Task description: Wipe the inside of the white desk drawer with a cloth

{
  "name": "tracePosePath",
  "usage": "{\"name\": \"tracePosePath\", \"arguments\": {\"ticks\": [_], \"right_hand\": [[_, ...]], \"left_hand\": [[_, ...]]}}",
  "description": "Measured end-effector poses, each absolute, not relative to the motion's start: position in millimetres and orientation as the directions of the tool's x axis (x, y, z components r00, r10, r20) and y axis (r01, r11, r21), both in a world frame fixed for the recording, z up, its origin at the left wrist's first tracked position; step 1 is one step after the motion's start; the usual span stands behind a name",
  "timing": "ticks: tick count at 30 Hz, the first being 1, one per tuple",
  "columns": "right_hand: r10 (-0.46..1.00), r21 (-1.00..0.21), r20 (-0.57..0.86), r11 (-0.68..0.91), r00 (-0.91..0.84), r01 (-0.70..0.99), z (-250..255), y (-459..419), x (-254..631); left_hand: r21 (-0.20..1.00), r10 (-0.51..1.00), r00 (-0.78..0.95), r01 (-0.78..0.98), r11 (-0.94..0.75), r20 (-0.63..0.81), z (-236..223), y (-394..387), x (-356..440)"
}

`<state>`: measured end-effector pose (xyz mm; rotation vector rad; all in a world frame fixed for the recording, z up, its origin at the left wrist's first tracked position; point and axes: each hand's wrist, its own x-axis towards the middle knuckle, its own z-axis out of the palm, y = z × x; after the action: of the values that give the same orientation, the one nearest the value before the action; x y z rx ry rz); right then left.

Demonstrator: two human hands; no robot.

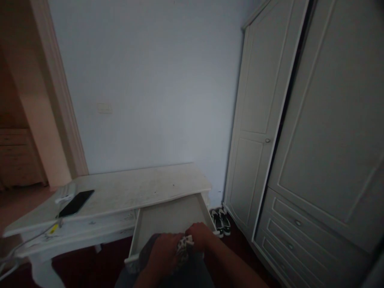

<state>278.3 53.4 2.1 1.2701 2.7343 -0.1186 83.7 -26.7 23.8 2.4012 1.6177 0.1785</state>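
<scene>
Patterned cloth [183, 247], clamped in left hand [164, 249] and right hand [198, 235] near the drawer [172, 214]'s front edge, probably handles best held evenly taut.

Left fingers [171, 240] curl beside curled right fingers [194, 230].

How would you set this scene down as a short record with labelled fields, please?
Left hand: the left hand grips a bunched patterned cloth
Right hand: the right hand grips the same cloth from the other side
Below the hands: an open drawer, pulled out of a white desk
On the desk: a dark flat device, at the left end
On the floor: black-and-white shoes, between desk and wardrobe
</scene>
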Motion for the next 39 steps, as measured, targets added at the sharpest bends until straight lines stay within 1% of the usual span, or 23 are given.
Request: {"name": "tracePosePath", "arguments": {"ticks": [3,6,7,10,12,14,17,19,21,24,26,27,29,30,32,35,37,39], "right_hand": [[0.761,-0.029,-0.142,0.637,-0.634,0.771,5,52,277],[0.768,-0.058,-0.156,0.621,-0.621,0.782,11,48,276],[0.767,-0.063,-0.159,0.620,-0.622,0.782,13,47,276],[0.759,-0.070,-0.162,0.629,-0.630,0.775,14,47,276],[0.759,-0.072,-0.151,0.630,-0.633,0.773,13,47,275],[0.759,-0.072,-0.145,0.631,-0.634,0.772,11,48,274],[0.764,-0.066,-0.160,0.624,-0.626,0.779,12,48,274],[0.769,-0.059,-0.161,0.618,-0.618,0.784,14,47,273],[0.770,-0.049,-0.149,0.621,-0.620,0.782,16,45,274],[0.760,-0.040,-0.138,0.636,-0.635,0.770,16,45,275],[0.761,-0.043,-0.138,0.635,-0.634,0.771,14,46,275],[0.763,-0.047,-0.132,0.633,-0.633,0.773,12,47,276],[0.768,-0.060,-0.121,0.626,-0.628,0.777,8,48,276],[0.768,-0.067,-0.116,0.626,-0.629,0.777,6,49,276],[0.761,-0.078,-0.112,0.634,-0.639,0.769,3,50,277],[0.752,-0.080,-0.107,0.646,-0.650,0.760,1,51,277],[0.755,-0.071,-0.114,0.642,-0.646,0.763,2,51,276],[0.761,-0.066,-0.127,0.634,-0.636,0.771,4,50,276]], "left_hand": [[0.276,0.927,0.373,0.887,-0.370,0.046,0,-35,59],[0.217,0.945,0.316,0.920,-0.327,0.085,-28,-47,6],[0.202,0.950,0.286,0.930,-0.307,0.128,-36,-50,-15],[0.182,0.936,0.288,0.928,-0.325,0.202,-53,-56,-73],[0.154,0.915,0.300,0.925,-0.348,0.269,-56,-57,-91],[0.124,0.907,0.300,0.929,-0.348,0.297,-52,-56,-84],[0.112,0.921,0.312,0.932,-0.344,0.232,-32,-50,-33],[0.136,0.934,0.318,0.931,-0.340,0.161,-15,-43,12],[0.169,0.923,0.362,0.909,-0.381,0.130,-3,-35,48],[0.189,0.900,0.400,0.884,-0.428,0.172,-5,-26,67],[0.133,0.866,0.427,0.873,-0.470,0.260,-22,-26,56],[0.076,0.836,0.446,0.868,-0.491,0.321,-33,-28,46],[-0.079,0.742,0.484,0.857,-0.510,0.464,-55,-36,18],[-0.149,0.695,0.471,0.869,-0.472,0.543,-65,-41,3],[-0.218,0.615,0.405,0.908,-0.357,0.676,-78,-51,-27],[-0.259,0.617,0.405,0.913,-0.316,0.674,-84,-62,-59],[-0.245,0.621,0.388,0.920,-0.306,0.681,-88,-65,-67],[-0.204,0.628,0.332,0.941,-0.270,0.703,-95,-65,-61]]}}
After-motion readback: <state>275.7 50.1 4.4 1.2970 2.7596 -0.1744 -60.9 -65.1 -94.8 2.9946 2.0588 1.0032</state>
